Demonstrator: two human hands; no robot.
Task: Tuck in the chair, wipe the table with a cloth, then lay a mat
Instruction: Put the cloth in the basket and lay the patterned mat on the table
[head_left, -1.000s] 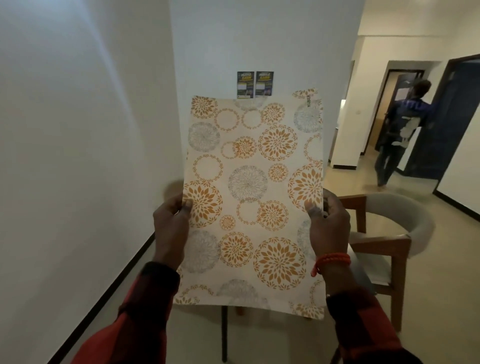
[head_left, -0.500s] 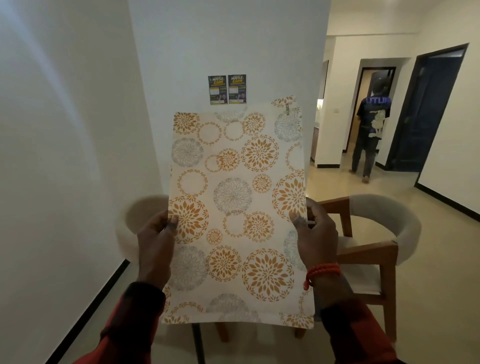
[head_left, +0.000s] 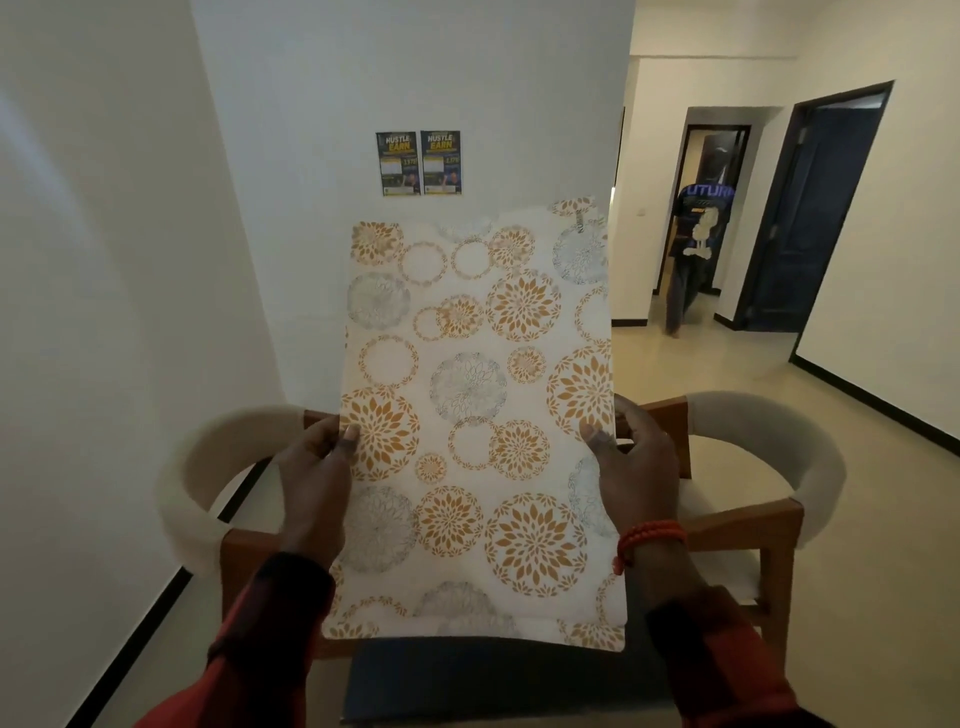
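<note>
The left hand (head_left: 314, 480) and right hand (head_left: 636, 475) pinch the mat (head_left: 478, 415) by its side edges, holding it above the near table (head_left: 467, 680); it looks light, flexible, best gripped at both edges.

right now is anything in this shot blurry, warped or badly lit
Head view: dim, flat indoor light; wide-angle lens bows the walls and the chairs at the edges; the mat held by the left hand and right hand is fairly sharp; the person in the hallway is blurred.
</note>
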